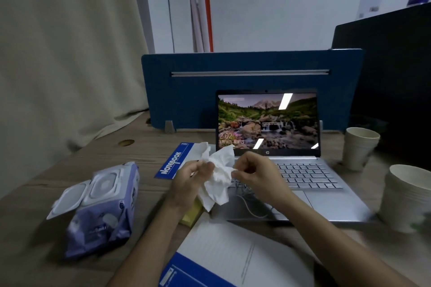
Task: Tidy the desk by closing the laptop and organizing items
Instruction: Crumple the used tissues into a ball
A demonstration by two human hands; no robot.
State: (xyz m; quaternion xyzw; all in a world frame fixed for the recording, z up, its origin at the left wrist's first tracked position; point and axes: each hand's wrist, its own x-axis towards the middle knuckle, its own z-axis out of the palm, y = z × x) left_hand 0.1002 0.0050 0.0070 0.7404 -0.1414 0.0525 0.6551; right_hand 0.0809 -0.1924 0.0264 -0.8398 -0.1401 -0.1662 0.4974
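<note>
At your wooden table (144, 147), a beige curtain (58, 53) hangs at left and a blue divider panel (198, 91) stands behind the open laptop (303, 184), whose lit screen shows a mountain stream; a dark shape fills the right background, too dim to identify. Nearest you, an open notebook (233, 254) with a blue cover is cut off by the lower edge. A purple wipes pack (102, 212) lies at left with its flip lid raised, its printing blurred. Two stacks of paper cups (359, 147) stand right of the laptop, the nearer one blurred and touching the frame's edge. A second blue notebook (172, 163), marked "NOTEBOOK", lies left of the laptop, partly hidden by your left hand (191, 182). Both your hands grip a crumpled white tissue (219, 177) above the laptop's left front corner, the left hand's fingers curled into its side, the right hand (256, 175) pinching its upper edge. A yellow pad (192, 214) peeks out beneath your left wrist, mostly covered. A thin cable (251, 209) lies across the laptop's palm rest.
</note>
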